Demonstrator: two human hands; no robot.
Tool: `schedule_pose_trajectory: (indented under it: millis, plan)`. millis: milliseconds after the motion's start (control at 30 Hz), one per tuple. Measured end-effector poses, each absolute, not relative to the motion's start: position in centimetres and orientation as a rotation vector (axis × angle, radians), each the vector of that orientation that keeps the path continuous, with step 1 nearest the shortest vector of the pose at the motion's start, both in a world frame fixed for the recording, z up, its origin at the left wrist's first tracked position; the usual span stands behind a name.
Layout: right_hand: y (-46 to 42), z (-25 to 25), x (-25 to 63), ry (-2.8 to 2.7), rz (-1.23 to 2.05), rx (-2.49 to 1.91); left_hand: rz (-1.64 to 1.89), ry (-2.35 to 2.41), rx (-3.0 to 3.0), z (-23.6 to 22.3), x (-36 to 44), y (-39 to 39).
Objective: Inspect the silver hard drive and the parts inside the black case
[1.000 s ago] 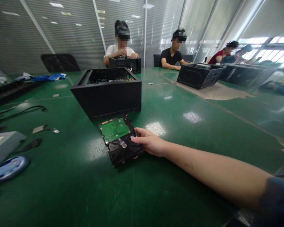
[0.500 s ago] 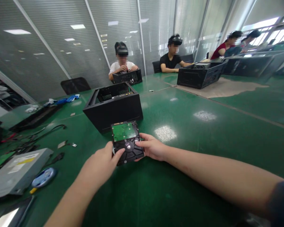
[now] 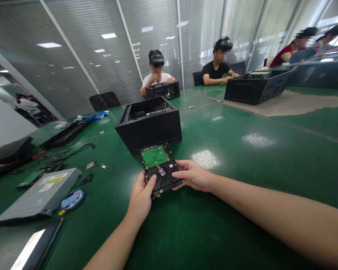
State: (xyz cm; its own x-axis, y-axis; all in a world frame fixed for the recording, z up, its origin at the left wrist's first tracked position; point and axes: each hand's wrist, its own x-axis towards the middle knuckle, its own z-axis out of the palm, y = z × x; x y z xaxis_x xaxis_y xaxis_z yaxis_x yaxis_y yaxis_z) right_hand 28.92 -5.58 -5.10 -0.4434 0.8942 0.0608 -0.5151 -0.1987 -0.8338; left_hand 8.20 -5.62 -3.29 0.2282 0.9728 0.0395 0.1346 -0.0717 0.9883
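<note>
Between my two hands is a hard drive (image 3: 165, 176), its black underside and green circuit board facing up and its connector edge pointing away from me. My left hand (image 3: 143, 191) grips the left edge, thumb laid on the black casing. On the right edge, my right hand (image 3: 193, 175) pinches the drive with the thumb on top and fingers underneath. The drive is held above the green table (image 3: 202, 225). Just beyond it stands a black computer case (image 3: 152, 129) with an open top.
To the left lie a silver optical drive (image 3: 42, 197), a blue round object (image 3: 72, 199), a dark flat device (image 3: 38, 243) and loose cables (image 3: 79, 148). Across the table, a person in white (image 3: 156, 77) and one in black (image 3: 218, 69) sit by other cases (image 3: 255, 88).
My view has turned left, so the scene sits further right. Both hands still hold the hard drive. The person in white has raised a hand towards the face.
</note>
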Motion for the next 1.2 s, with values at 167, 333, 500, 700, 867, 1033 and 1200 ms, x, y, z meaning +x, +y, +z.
schedule_pose_trajectory:
  millis: [167, 333, 500, 700, 867, 1033, 1200]
  plan:
    - [-5.7, -5.1, 28.5, -1.066, 1.777, -0.667, 1.039, 1.16, 1.532, -3.2, 8.2, -6.1]
    - [-6.7, -4.4, 28.4, -1.181, 1.668, -0.696, 1.082, 1.228, 1.876, -2.7, 8.0, -7.2]
    - [-8.5, -3.5, 27.7, -1.056, 1.777, -0.495, 0.964, 0.855, 2.379, -1.8, 8.5, -10.1]
    - [-10.0, -3.5, 25.9, -0.618, 2.173, -0.463, 0.733, 0.812, 3.005, -1.2, 10.1, -12.6]
    - [-9.6, -3.2, 26.3, -0.422, 2.242, -0.458, 0.686, 0.904, 3.104, -1.2, 9.9, -11.3]
    - [-9.1, -2.4, 27.5, -0.338, 2.158, -0.4, 0.712, 0.989, 3.052, -1.2, 9.6, -10.5]
    - [-8.7, -3.1, 28.2, -0.334, 2.19, -0.376, 0.626, 1.2, 2.959, -1.1, 9.7, -10.9]
